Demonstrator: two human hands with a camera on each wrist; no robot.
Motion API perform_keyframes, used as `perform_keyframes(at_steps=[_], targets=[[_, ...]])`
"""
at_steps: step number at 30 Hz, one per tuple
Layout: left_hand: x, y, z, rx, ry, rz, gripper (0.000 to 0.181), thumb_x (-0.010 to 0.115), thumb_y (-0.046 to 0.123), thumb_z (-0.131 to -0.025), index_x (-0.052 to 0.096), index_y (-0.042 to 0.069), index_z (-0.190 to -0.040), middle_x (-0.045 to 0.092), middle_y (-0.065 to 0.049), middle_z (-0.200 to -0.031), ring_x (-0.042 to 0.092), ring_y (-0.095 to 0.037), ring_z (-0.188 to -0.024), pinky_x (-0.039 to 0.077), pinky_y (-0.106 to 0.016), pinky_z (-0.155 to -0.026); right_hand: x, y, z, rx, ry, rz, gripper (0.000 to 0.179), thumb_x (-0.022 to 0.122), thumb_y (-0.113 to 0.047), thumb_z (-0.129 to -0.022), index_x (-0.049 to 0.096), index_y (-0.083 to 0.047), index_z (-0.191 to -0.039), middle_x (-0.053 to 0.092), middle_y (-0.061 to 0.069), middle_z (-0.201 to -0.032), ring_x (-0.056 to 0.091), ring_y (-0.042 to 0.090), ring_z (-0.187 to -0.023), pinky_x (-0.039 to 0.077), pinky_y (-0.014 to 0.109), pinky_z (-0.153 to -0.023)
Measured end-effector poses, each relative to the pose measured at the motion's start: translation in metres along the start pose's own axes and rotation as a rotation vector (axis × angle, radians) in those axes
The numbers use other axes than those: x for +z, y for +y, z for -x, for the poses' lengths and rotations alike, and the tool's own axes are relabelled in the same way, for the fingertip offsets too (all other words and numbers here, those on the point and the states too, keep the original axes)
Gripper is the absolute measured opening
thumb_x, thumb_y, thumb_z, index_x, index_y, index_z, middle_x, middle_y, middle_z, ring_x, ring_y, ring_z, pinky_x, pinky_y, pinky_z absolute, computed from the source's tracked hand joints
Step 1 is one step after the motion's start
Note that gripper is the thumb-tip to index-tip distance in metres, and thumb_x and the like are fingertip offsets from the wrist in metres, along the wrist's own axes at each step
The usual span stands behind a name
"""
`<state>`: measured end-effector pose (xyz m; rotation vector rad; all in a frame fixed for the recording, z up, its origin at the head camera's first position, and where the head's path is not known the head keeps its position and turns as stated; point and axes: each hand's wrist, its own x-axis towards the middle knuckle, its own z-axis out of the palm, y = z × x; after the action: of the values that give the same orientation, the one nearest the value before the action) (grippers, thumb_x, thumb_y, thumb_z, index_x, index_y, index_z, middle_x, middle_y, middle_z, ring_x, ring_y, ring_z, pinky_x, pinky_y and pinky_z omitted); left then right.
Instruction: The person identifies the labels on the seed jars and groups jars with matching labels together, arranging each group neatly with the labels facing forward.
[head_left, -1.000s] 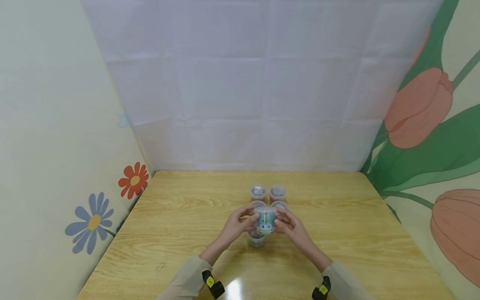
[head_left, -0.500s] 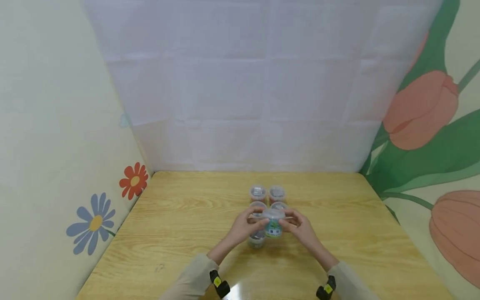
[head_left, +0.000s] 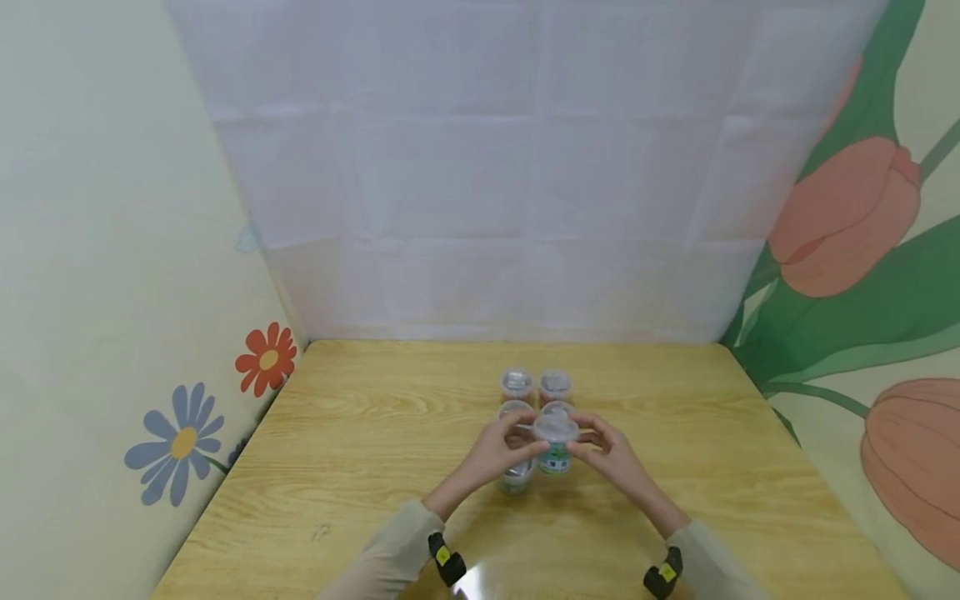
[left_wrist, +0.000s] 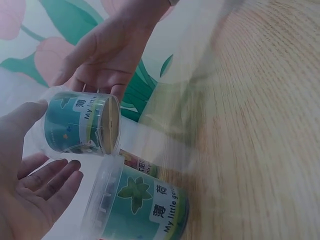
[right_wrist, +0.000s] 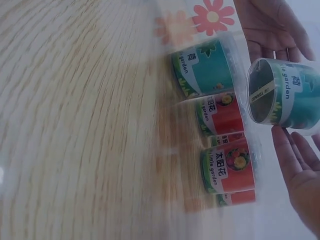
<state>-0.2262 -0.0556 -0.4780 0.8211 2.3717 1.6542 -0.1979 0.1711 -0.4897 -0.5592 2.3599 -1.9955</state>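
A clear lidded plastic cup with a green mint-leaf label (head_left: pixel 555 454) is held just above the table between both hands. My left hand (head_left: pixel 493 454) grips its left side near the rim, and my right hand (head_left: pixel 611 457) grips the right side. The left wrist view shows the underside of this held cup (left_wrist: pixel 77 122) lifted clear of the wood. A matching green-labelled cup (left_wrist: pixel 145 200) stands upright on the table just to its left. Behind stand cups with red flower labels (right_wrist: pixel 230 165), in two columns, partly covered by the hands in the head view.
The wood-grain table (head_left: pixel 360 467) carries the cups near its middle. A white cloth (head_left: pixel 480 183) hangs behind it. Painted flower panels stand at the left (head_left: pixel 97 292) and right (head_left: pixel 862 333) edges.
Both hands have carried the green-labelled cup to the right and slightly down, from above the standing green cup to beside it. The standing cups have stayed in place.
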Motion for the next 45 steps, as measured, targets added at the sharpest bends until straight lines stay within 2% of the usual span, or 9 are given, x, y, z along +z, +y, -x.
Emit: perform_keyframes(at_steps=[7, 11, 14, 18, 22, 27, 34, 41, 45], targets=[[0.002, -0.003, -0.004, 0.096, -0.014, -0.124, 0.058, 0.067, 0.041, -0.083, 0.053, 0.007, -0.127, 0.06, -0.007, -0.12, 0.06, -0.015, -0.101, 0.053, -0.031, -0.084, -0.004, 0.006, 0.001, -0.007, -0.02, 0.04, 0.056, 0.068, -0.011, -0.084, 0.044, -0.002, -0.134, 0.048, 0.02, -0.125, 0.059, 0.022, -0.102, 0.053, 0.027, -0.081], [0.003, -0.005, -0.006, 0.104, -0.025, -0.176, 0.058, 0.068, 0.041, -0.082, 0.053, 0.009, -0.127, 0.06, -0.005, -0.121, 0.06, -0.015, -0.101, 0.053, -0.027, -0.082, -0.004, 0.008, 0.002, 0.006, -0.013, 0.058, 0.056, 0.069, -0.012, -0.083, 0.045, -0.004, -0.133, 0.049, 0.02, -0.127, 0.058, 0.029, -0.103, 0.053, 0.027, -0.082], [0.004, -0.005, -0.005, 0.107, -0.034, -0.247, 0.059, 0.069, 0.042, -0.081, 0.053, 0.009, -0.128, 0.059, -0.004, -0.123, 0.06, -0.017, -0.103, 0.051, -0.025, -0.083, -0.005, 0.008, 0.004, 0.023, -0.011, 0.075, 0.058, 0.071, -0.013, -0.082, 0.045, -0.005, -0.134, 0.05, 0.02, -0.126, 0.058, 0.033, -0.103, 0.054, 0.028, -0.082], [0.006, -0.004, -0.004, 0.14, -0.036, -0.37, 0.061, 0.069, 0.043, -0.08, 0.053, 0.008, -0.127, 0.059, -0.005, -0.125, 0.059, -0.02, -0.105, 0.05, -0.029, -0.088, -0.005, 0.009, 0.006, 0.039, -0.004, 0.123, 0.062, 0.074, -0.017, -0.079, 0.046, -0.005, -0.133, 0.051, 0.019, -0.125, 0.057, 0.033, -0.105, 0.054, 0.032, -0.083], [0.007, -0.003, -0.003, 0.162, -0.042, -0.455, 0.061, 0.07, 0.043, -0.08, 0.053, 0.01, -0.128, 0.059, -0.004, -0.125, 0.057, -0.018, -0.11, 0.048, -0.033, -0.093, -0.006, 0.011, 0.008, 0.03, -0.009, 0.183, 0.063, 0.075, -0.02, -0.078, 0.047, -0.006, -0.133, 0.053, 0.018, -0.124, 0.056, 0.033, -0.106, 0.053, 0.04, -0.085], [0.008, -0.004, -0.003, 0.157, -0.061, -0.482, 0.061, 0.07, 0.042, -0.079, 0.053, 0.012, -0.129, 0.058, -0.002, -0.125, 0.055, -0.017, -0.113, 0.046, -0.033, -0.095, -0.007, 0.014, 0.01, -0.021, -0.025, 0.219, 0.063, 0.075, -0.021, -0.078, 0.047, -0.006, -0.133, 0.053, 0.018, -0.124, 0.054, 0.037, -0.107, 0.051, 0.046, -0.085], [0.011, -0.011, -0.004, 0.194, -0.073, -0.52, 0.06, 0.071, 0.044, -0.078, 0.054, 0.013, -0.127, 0.06, 0.001, -0.121, 0.056, -0.014, -0.109, 0.047, -0.03, -0.093, -0.005, 0.015, 0.013, -0.054, -0.035, 0.23, 0.066, 0.075, -0.022, -0.078, 0.045, -0.004, -0.134, 0.051, 0.019, -0.126, 0.054, 0.038, -0.106, 0.05, 0.052, -0.084], [0.012, -0.012, -0.004, 0.231, -0.071, -0.583, 0.061, 0.071, 0.044, -0.078, 0.055, 0.011, -0.126, 0.061, -0.001, -0.122, 0.057, -0.015, -0.109, 0.047, -0.031, -0.094, -0.003, 0.015, 0.016, -0.062, -0.027, 0.276, 0.066, 0.075, -0.018, -0.078, 0.044, -0.004, -0.135, 0.052, 0.019, -0.124, 0.055, 0.038, -0.103, 0.051, 0.049, -0.083], [0.013, -0.01, -0.004, 0.211, -0.086, -0.619, 0.063, 0.071, 0.045, -0.077, 0.054, 0.011, -0.127, 0.06, -0.002, -0.124, 0.055, -0.015, -0.112, 0.045, -0.033, -0.096, -0.001, 0.004, 0.018, -0.055, -0.037, 0.273, 0.066, 0.074, -0.014, -0.078, 0.044, 0.0, -0.134, 0.051, 0.022, -0.126, 0.054, 0.041, -0.105, 0.049, 0.054, -0.083]])
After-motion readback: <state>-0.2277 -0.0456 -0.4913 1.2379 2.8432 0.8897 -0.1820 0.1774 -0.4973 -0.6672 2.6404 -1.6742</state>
